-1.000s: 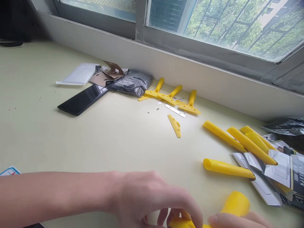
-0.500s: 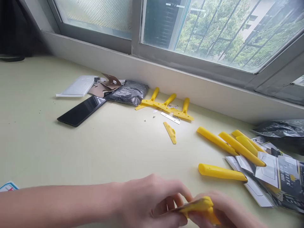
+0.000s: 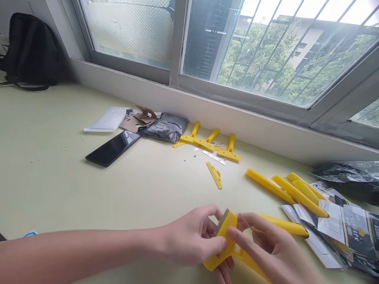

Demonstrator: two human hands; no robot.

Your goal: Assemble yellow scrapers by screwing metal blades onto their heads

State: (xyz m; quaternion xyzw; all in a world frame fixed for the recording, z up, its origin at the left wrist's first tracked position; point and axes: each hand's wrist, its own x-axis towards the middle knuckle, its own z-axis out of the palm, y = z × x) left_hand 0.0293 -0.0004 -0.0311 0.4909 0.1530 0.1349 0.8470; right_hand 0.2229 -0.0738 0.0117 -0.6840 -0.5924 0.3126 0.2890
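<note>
My left hand (image 3: 197,236) is closed on the head of a yellow scraper (image 3: 227,232), thumb pressed on its flat face. A strip of grey metal blade (image 3: 223,219) shows along the head's upper left edge. My right hand (image 3: 271,248) is closed at the scraper's right side, thumb tip on the head. Beneath that hand the scraper's handle runs down to the right. A thin metal rod (image 3: 248,223) crosses the right fingers; its kind cannot be made out. Behind the right hand lies a loose yellow handle (image 3: 284,225), partly covered.
Three yellow scrapers (image 3: 229,150) lie near the sill with a metal blade (image 3: 213,157) and small nuts. A yellow clamp piece (image 3: 214,175), yellow handles (image 3: 300,196), printed packaging (image 3: 334,221), a black phone (image 3: 112,149), a black plastic bag (image 3: 166,127) and a backpack (image 3: 32,51) are around.
The scraper has turned from edge-on to showing its flat face and blade. Both hands have shifted with it, and the thin rod now shows. The view has tilted up slightly.
</note>
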